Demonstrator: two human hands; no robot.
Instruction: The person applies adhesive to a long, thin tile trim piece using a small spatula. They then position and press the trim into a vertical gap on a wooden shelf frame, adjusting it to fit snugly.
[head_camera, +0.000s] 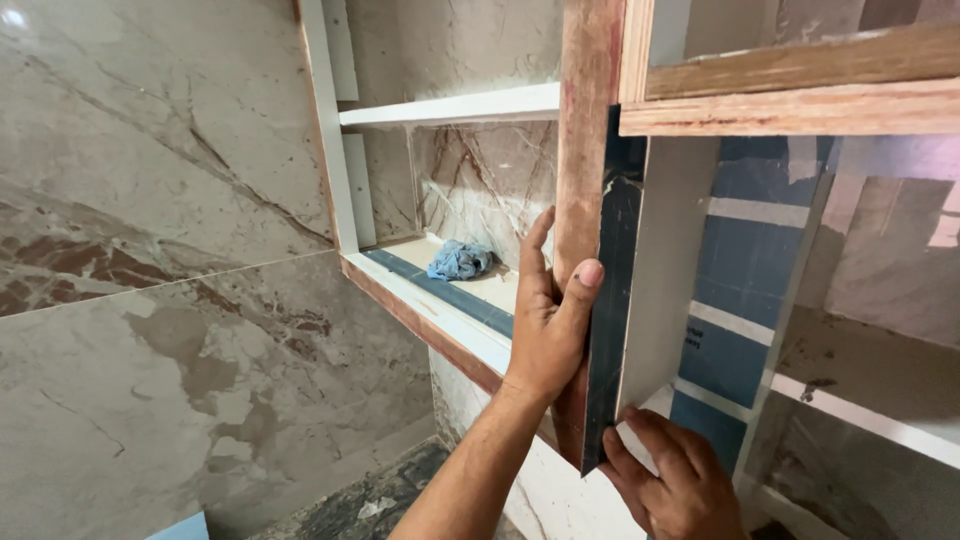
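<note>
A long dark glossy strip stands upright against the front of a reddish wooden upright in a wall niche. My left hand wraps that upright, its thumb pressing the strip's left edge and its fingers behind the wood. At the strip's pointed lower end, my right hand touches it with its fingertips and supports it from below. Both forearms rise from the bottom of the view.
A crumpled blue cloth lies on the niche's lower shelf, which has a dark strip along its front. A white shelf sits above. Marble-patterned tiles cover the left wall. Wooden battens and blue board are at right.
</note>
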